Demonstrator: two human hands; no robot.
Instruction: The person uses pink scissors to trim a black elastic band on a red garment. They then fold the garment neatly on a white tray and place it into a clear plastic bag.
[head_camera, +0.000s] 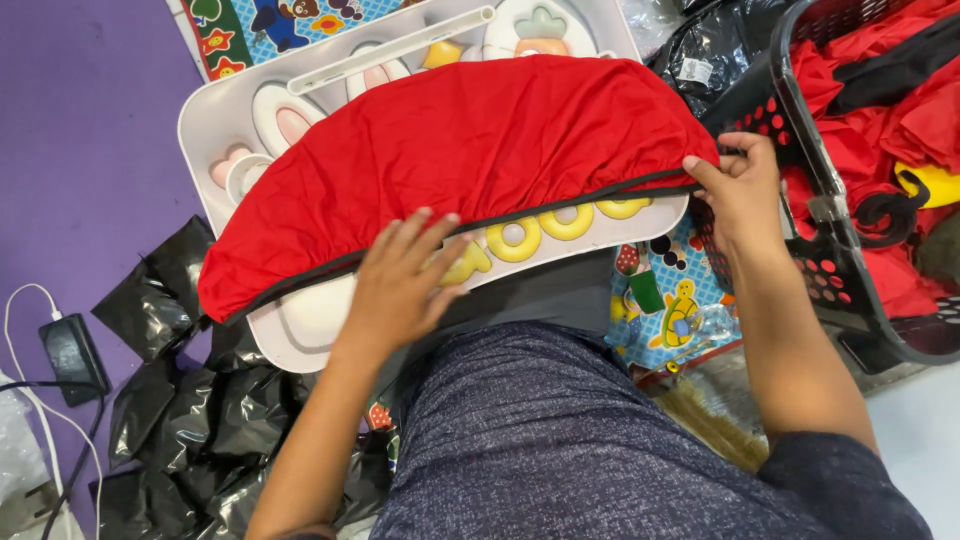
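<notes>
Nearest the camera, the person's lap in speckled dark blue cloth (560, 430) fills the lower frame, with both forearms reaching forward from it. Just beyond lies the red fabric (460, 150), black-edged, spread in a folded half-round over a white lap tray (215, 120). The left hand (405, 285) lies flat and open on the fabric's near hem, fingers splayed, holding nothing. The right hand (745, 180) pinches the fabric's right corner in a closed grip. By the look of it, the piece is laid out and partly smoothed; its left end is still rumpled. Right of the tray, touching the right hand, stands a black basket (850, 270) holding more red fabric. Black plastic bags (200, 410) lie on the purple floor (80, 150), beside a charger (70, 355).
</notes>
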